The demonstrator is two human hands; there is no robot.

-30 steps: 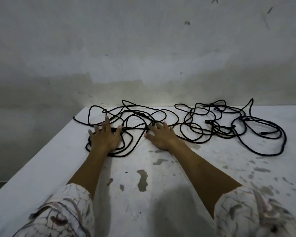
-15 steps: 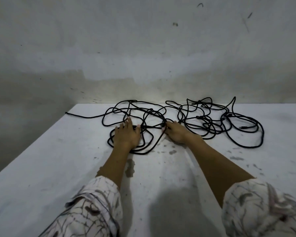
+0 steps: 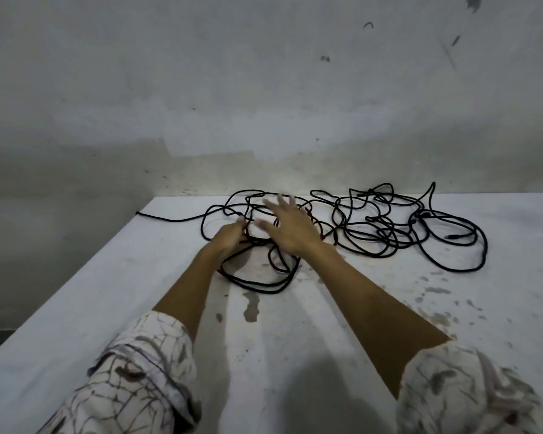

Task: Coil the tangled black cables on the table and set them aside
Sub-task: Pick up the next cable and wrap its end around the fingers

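Observation:
Tangled black cables sprawl across the far half of the white table. One loose end runs out toward the table's left edge. My left hand has its fingers curled round strands at the left part of the tangle. Raised just above the cables with fingers spread, my right hand holds nothing and is blurred by motion. Several loops lie on the table below both hands.
A bare grey wall stands right behind the table. The table's left edge runs diagonally, with a drop to the floor beyond it. Worn dark patches mark the tabletop near me.
My left hand went from lying flat on the cables to gripping strands. My right hand lifted off the table and swung left over the tangle, fingers spread.

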